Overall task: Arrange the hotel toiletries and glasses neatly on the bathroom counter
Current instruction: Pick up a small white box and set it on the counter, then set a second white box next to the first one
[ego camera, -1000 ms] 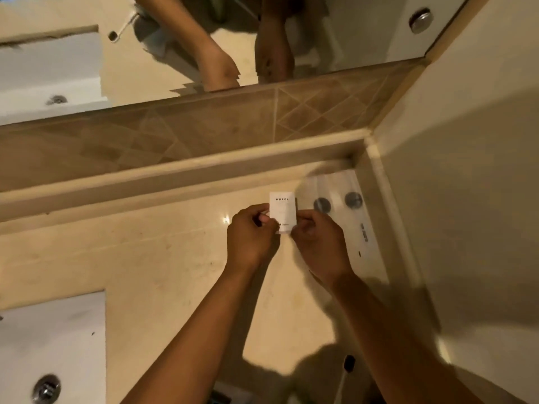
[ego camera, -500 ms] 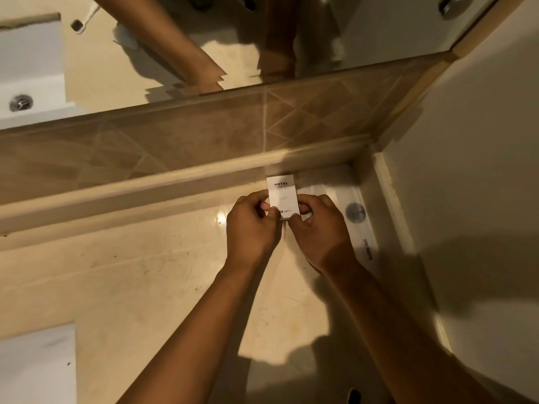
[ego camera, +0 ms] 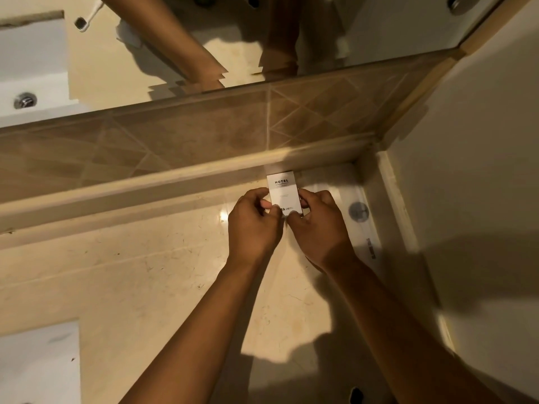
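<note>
A small white box printed "HOTEL" (ego camera: 283,193) is held upright near the back ledge of the beige stone counter (ego camera: 140,287). My left hand (ego camera: 253,225) pinches its lower left edge and my right hand (ego camera: 318,228) pinches its lower right edge. Just right of the box lies a white tray (ego camera: 364,228) in the counter's corner, with one round silver-topped item (ego camera: 358,211) showing on it. My right hand covers part of the tray.
A raised ledge and a brown tiled strip (ego camera: 189,141) run along the back, with a mirror (ego camera: 175,39) above. The side wall (ego camera: 466,199) closes the right. The white sink basin (ego camera: 38,363) sits at lower left. A dark object (ego camera: 356,395) pokes in at the bottom edge.
Both hands carried the box farther back toward the ledge and slightly right. A second silver-topped item on the tray is now hidden behind my right hand.
</note>
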The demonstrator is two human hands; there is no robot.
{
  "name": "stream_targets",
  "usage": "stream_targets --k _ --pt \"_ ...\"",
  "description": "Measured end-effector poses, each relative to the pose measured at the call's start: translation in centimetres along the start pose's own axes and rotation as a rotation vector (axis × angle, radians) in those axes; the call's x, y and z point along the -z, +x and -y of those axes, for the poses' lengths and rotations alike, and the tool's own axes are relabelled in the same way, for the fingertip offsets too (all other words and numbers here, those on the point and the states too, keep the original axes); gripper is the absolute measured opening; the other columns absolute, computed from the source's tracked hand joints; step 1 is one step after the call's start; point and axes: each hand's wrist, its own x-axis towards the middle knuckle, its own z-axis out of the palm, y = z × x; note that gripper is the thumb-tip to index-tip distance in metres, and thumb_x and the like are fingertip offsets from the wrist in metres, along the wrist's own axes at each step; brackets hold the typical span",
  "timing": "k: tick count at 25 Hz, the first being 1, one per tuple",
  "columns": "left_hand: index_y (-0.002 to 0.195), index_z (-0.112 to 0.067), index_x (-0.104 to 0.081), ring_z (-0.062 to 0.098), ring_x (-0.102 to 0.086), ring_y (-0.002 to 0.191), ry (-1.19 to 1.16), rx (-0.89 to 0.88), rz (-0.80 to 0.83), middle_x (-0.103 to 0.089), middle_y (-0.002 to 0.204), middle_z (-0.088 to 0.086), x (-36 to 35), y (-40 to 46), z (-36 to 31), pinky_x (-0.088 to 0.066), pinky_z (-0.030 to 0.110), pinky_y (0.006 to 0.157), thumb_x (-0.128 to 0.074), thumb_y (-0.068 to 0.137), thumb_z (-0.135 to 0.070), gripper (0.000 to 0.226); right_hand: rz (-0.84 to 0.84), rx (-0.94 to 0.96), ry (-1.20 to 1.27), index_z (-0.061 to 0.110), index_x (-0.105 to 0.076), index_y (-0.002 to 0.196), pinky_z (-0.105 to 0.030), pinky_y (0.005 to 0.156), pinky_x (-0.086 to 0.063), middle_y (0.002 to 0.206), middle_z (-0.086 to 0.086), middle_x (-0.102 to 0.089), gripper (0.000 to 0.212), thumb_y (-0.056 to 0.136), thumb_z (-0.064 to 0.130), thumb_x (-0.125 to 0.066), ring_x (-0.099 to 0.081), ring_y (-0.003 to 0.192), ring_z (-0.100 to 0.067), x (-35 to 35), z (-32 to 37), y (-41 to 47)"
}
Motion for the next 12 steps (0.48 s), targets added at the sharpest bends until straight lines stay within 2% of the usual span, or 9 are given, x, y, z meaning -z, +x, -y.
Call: stream_targets --k 1,3,6,8,10,12 --pt "0.126 -0.019 -0.064 0.008 -0.065 0.084 0.007 -0.008 -0.003 -0.069 0.1 -0.002 0.1 -0.2 0.1 -0.044 0.003 0.067 -0.066 0.088 -0.014 0.038 -0.006 0.0 -0.002 0.026 -0.049 0.139 -0.017 0.09 -0.047 0.13 0.0 -0.047 0.043 0.098 0.029 -0.058 -0.062 0.11 -0.018 0.1 0.1 -0.1" --pt "0.128 -0.02 -0.062 0.012 -0.066 0.087 -0.006 -0.028 -0.014 -0.067 0.102 0.0 0.7 -0.9 0.2 -0.05 0.015 0.076 -0.066 0.088 -0.017 0.04 -0.034 0.0 -0.024 0.026 -0.046 0.139 -0.02 0.093 -0.049 0.132 0.0 -0.043 0.045 0.096 0.032 -0.06 -0.062 0.108 -0.018 0.5 0.3 -0.5" --pt "0.118 -0.022 -0.065 0.014 -0.069 0.083 -0.051 -0.019 -0.025 -0.068 0.093 -0.003 3.2 -3.2 0.3 -0.052 0.02 0.071 -0.063 0.092 -0.016 0.027 -0.035 -0.001 -0.02 0.028 -0.045 0.139 -0.024 0.101 -0.046 0.138 0.002 -0.041 0.048 0.094 0.03 -0.062 -0.055 0.115 -0.014 1.4 0.4 -2.7" --pt "0.106 -0.022 -0.069 0.01 -0.072 0.078 -0.081 -0.002 -0.027 -0.072 0.088 -0.007 6.1 -5.3 0.9 -0.054 0.021 0.07 -0.06 0.094 -0.014 0.016 0.018 0.014 -0.001 0.028 -0.05 0.136 -0.028 0.104 -0.047 0.139 0.003 -0.045 0.042 0.095 0.024 -0.06 -0.056 0.119 -0.014 1.9 0.6 -5.1" --pt "0.095 -0.021 -0.072 0.005 -0.071 0.077 -0.074 0.016 -0.035 -0.073 0.086 -0.009 9.8 -8.0 2.3 -0.054 0.02 0.072 -0.06 0.094 -0.012 0.015 0.083 0.067 0.009 0.024 -0.059 0.128 -0.023 0.097 -0.048 0.132 0.004 -0.055 0.033 0.095 0.019 -0.058 -0.06 0.115 -0.011 1.9 1.0 -8.4" --pt "0.092 -0.019 -0.073 0.014 -0.072 0.079 -0.074 0.045 -0.038 -0.074 0.087 -0.003 13.2 -11.0 4.0 -0.055 0.029 0.076 -0.06 0.094 -0.011 0.016 0.139 0.082 0.022 0.023 -0.067 0.118 -0.02 0.086 -0.052 0.117 0.007 -0.066 0.027 0.094 0.016 -0.057 -0.066 0.102 -0.009 1.7 1.4 -11.3"
